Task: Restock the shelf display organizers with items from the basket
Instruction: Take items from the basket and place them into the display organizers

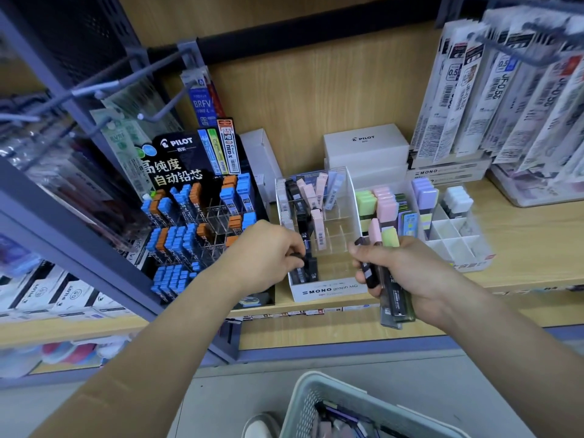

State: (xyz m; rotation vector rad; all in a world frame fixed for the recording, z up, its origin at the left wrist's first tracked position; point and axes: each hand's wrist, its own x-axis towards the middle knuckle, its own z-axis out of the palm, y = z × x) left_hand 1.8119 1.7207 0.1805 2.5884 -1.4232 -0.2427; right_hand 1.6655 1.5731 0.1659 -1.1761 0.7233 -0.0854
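The left hand (268, 254) pinches a black case (297, 257) at the front-left slots of the organizer (328, 290), mid-placement. Just right of the organizer, the right hand (407, 273) grips a bundle of cases (392, 298) (pink, green, dark). The next move is probably to seat the case upright, then draw another.

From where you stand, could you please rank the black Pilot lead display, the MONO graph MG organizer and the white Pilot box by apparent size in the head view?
1. black Pilot lead display
2. MONO graph MG organizer
3. white Pilot box, which sits farther back, so its real size is unsure.
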